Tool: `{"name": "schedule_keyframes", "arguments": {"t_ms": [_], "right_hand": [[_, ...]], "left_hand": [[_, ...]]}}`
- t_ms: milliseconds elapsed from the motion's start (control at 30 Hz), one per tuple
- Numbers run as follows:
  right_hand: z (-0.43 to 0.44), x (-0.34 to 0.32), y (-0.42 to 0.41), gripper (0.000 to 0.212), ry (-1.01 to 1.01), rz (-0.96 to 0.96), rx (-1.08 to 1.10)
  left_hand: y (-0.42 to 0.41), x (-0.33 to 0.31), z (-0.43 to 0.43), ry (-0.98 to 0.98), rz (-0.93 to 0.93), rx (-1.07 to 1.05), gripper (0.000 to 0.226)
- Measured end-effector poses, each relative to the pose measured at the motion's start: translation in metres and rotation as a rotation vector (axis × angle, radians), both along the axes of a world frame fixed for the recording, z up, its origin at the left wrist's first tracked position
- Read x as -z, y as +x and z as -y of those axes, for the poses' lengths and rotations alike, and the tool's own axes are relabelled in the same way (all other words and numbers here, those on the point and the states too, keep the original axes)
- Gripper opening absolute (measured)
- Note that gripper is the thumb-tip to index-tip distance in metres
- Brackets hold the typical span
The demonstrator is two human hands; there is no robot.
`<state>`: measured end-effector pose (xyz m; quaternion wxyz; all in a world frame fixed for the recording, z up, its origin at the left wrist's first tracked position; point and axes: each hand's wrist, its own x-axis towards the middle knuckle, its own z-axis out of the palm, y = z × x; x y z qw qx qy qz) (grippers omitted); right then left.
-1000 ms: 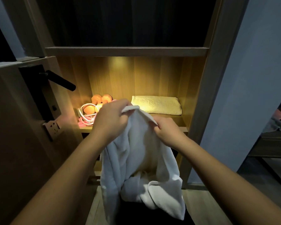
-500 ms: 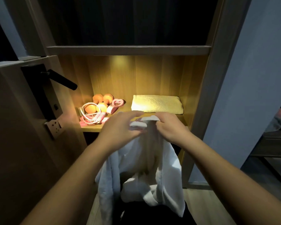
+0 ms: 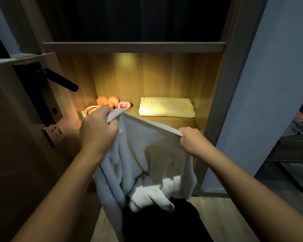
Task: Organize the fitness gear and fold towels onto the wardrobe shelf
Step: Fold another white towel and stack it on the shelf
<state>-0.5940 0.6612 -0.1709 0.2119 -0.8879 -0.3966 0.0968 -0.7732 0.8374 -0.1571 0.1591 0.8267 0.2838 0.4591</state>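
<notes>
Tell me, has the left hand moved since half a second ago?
Yes. The left hand moved leftward, from below the pink heart ring to its left, pulling the white towel taut.

Warm light (image 3: 125,58) glows inside the wooden wardrobe (image 3: 164,75); blue wall (image 3: 278,67) right; dark door (image 3: 16,145) left.

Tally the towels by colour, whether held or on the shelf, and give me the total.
white towel, unfolded, gripped by the left hand and the right hand: 1
yellow towel, folded on the lit shelf: 1
Total: 2
</notes>
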Motion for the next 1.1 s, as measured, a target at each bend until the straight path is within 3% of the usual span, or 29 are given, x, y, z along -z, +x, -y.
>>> {"name": "schedule_keyframes", "arguments": {"t_ms": [67, 167, 233, 367, 633, 767, 933, 1100], "right_hand": [[0.002, -0.007, -0.007, 0.026, 0.034, -0.029, -0.044], [-0.003, -0.021, -0.019, 0.026, 0.096, -0.038, -0.109], [-0.008, -0.029, -0.024, 0.022, 0.115, -0.032, -0.149], [-0.012, -0.035, -0.022, 0.020, 0.103, -0.036, -0.130], [-0.019, -0.042, -0.022, 0.020, 0.117, -0.055, -0.106], [-0.019, -0.023, -0.005, 0.021, 0.044, -0.030, -0.028], [-0.005, -0.013, 0.008, 0.020, 0.030, -0.010, 0.085], [-0.014, -0.043, 0.003, 0.022, 0.129, 0.043, -0.002]], "left_hand": [[0.002, 0.001, 0.005, -0.018, -0.102, 0.069, 0.015], [0.012, 0.005, 0.028, -0.037, -0.323, 0.265, 0.044], [0.023, 0.011, 0.043, 0.014, -0.416, 0.344, 0.052], [0.037, 0.010, 0.051, 0.061, -0.238, 0.350, 0.015], [0.032, -0.010, 0.045, 0.141, -0.032, 0.325, 0.017], [0.017, -0.020, 0.019, 0.051, 0.114, 0.203, 0.020], [0.005, -0.027, -0.009, 0.032, 0.092, 0.007, 0.018], [0.021, -0.030, 0.006, -0.070, -0.088, 0.185, 0.028]]}}
